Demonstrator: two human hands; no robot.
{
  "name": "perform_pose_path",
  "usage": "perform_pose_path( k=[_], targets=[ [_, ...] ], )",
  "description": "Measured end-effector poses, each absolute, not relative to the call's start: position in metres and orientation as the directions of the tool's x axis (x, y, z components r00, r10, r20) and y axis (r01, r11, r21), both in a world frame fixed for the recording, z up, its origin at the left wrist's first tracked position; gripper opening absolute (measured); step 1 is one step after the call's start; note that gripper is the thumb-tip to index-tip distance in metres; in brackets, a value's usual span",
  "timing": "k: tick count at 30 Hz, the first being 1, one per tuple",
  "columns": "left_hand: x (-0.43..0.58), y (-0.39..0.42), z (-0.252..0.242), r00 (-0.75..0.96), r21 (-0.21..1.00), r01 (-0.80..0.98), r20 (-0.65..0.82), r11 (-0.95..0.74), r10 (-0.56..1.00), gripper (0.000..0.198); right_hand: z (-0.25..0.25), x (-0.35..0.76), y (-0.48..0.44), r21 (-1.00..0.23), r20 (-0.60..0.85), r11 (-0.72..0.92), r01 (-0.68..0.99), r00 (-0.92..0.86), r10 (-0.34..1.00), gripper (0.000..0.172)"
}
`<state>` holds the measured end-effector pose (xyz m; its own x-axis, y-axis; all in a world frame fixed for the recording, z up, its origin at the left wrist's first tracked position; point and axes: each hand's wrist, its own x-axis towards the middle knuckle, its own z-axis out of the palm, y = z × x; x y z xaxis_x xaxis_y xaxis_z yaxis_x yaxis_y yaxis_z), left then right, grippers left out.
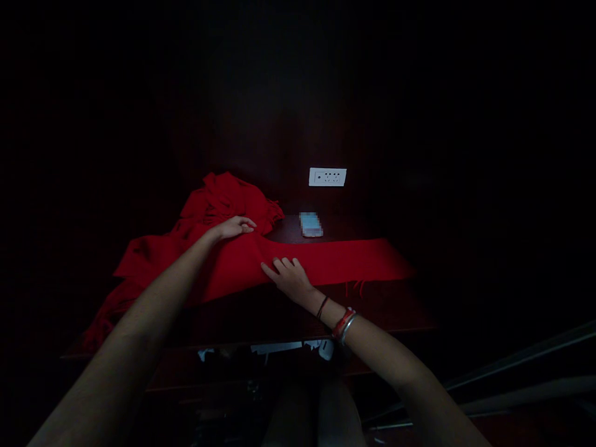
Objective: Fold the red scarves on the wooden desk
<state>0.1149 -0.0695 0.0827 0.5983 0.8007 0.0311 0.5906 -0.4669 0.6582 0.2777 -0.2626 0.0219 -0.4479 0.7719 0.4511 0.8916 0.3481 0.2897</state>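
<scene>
A red fringed scarf (354, 259) lies spread lengthwise across a dark table. Its left part runs into bunched red cloth (223, 195) heaped at the back left; whether the two are one piece I cannot tell. My left hand (236, 227) rests on the scarf's far side near the heap, fingers stretched to the right. On the near side, my right hand (291, 279) lies on the scarf with its fingers apart. Bracelets circle my right wrist. Neither hand is closed around the cloth.
A phone-like object with a blurred screen (310, 225) lies behind the scarf. A white socket plate (328, 177) is on the dark wall. Below the table's front edge (223, 343), white items show on a shelf. Much of the surroundings is too dark to make out.
</scene>
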Motion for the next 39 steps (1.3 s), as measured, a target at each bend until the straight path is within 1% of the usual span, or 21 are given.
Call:
perform_pose_path(
  k=[3,5,8,10,12,14,16,17,18,19,21,23,25,27,29,31,32,34,36,39],
  targets=[
    [0.120,-0.073,0.081,0.592,0.645,0.608,0.021,-0.463,0.806,0.036,0.020,0.260,-0.252,0.313,0.425,0.430,0.847,-0.530,0.734,0.028],
    [0.118,-0.074,0.082,0.592,0.634,0.619,0.013,-0.464,0.806,0.036,0.024,0.257,-0.248,0.283,0.416,0.438,0.853,-0.521,0.745,0.022],
    [0.105,-0.077,0.085,0.613,0.608,0.649,-0.061,-0.458,0.788,0.036,0.034,0.262,-0.248,0.157,0.423,0.379,0.912,-0.409,0.809,0.018],
    [0.095,-0.079,0.089,0.629,0.598,0.670,-0.143,-0.440,0.764,0.037,0.041,0.268,-0.251,0.050,0.420,0.295,0.954,-0.289,0.860,0.025],
    [0.088,-0.082,0.093,0.625,0.637,0.657,-0.162,-0.403,0.763,0.040,0.047,0.274,-0.257,0.005,0.406,0.245,0.969,-0.226,0.885,0.035],
    [0.085,-0.084,0.098,0.608,0.727,0.584,-0.097,-0.361,0.788,0.043,0.053,0.276,-0.262,0.042,0.384,0.268,0.963,-0.263,0.885,0.044],
    [0.088,-0.086,0.104,0.591,0.806,0.487,-0.021,-0.336,0.806,0.045,0.059,0.276,-0.266,0.080,0.359,0.318,0.945,-0.325,0.875,0.046],
    [0.091,-0.087,0.107,0.588,0.834,0.439,0.014,-0.334,0.809,0.045,0.062,0.275,-0.267,0.063,0.360,0.335,0.940,-0.335,0.871,0.045],
    [0.096,-0.088,0.111,0.588,0.855,0.393,0.050,-0.338,0.808,0.045,0.066,0.276,-0.268,0.013,0.378,0.347,0.938,-0.326,0.867,0.043],
    [0.103,-0.089,0.116,0.585,0.871,0.348,0.086,-0.346,0.806,0.044,0.070,0.278,-0.269,-0.069,0.412,0.360,0.930,-0.302,0.860,0.041],
    [0.121,-0.090,0.126,0.577,0.895,0.266,0.150,-0.358,0.803,0.043,0.078,0.286,-0.270,-0.286,0.506,0.394,0.874,-0.211,0.836,0.037],
    [0.146,-0.093,0.138,0.570,0.912,0.200,0.190,-0.358,0.800,0.041,0.086,0.303,-0.272,-0.506,0.561,0.406,0.761,-0.066,0.825,0.034],
    [0.176,-0.097,0.149,0.574,0.928,0.148,0.200,-0.341,0.794,0.039,0.092,0.328,-0.277,-0.706,0.527,0.362,0.608,0.111,0.843,0.031],
    [0.212,-0.102,0.158,0.600,0.944,0.097,0.197,-0.315,0.775,0.037,0.095,0.357,-0.284,-0.856,0.438,0.310,0.414,0.262,0.860,0.024],
    [0.251,-0.107,0.161,0.641,0.952,0.068,0.189,-0.300,0.744,0.036,0.094,0.387,-0.292,-0.930,0.359,0.298,0.214,0.376,0.854,0.015],
    [0.292,-0.114,0.159,0.682,0.953,0.074,0.166,-0.293,0.713,0.035,0.090,0.416,-0.300,-0.951,0.297,0.303,0.068,0.483,0.824,0.011],
    [0.313,-0.117,0.155,0.697,0.951,0.097,0.146,-0.294,0.702,0.035,0.086,0.430,-0.304,-0.953,0.267,0.301,0.025,0.538,0.800,0.011],
    [0.355,-0.123,0.146,0.713,0.939,0.155,0.110,-0.308,0.693,0.035,0.076,0.456,-0.312,-0.961,0.209,0.278,-0.009,0.635,0.743,0.012],
    [0.395,-0.129,0.134,0.721,0.926,0.195,0.088,-0.323,0.687,0.034,0.064,0.479,-0.319,-0.972,0.163,0.237,-0.005,0.710,0.685,0.013],
    [0.448,-0.136,0.113,0.733,0.904,0.239,0.070,-0.353,0.677,0.032,0.045,0.509,-0.326,-0.990,0.125,0.128,0.062,0.810,0.573,0.017]
  ],
)
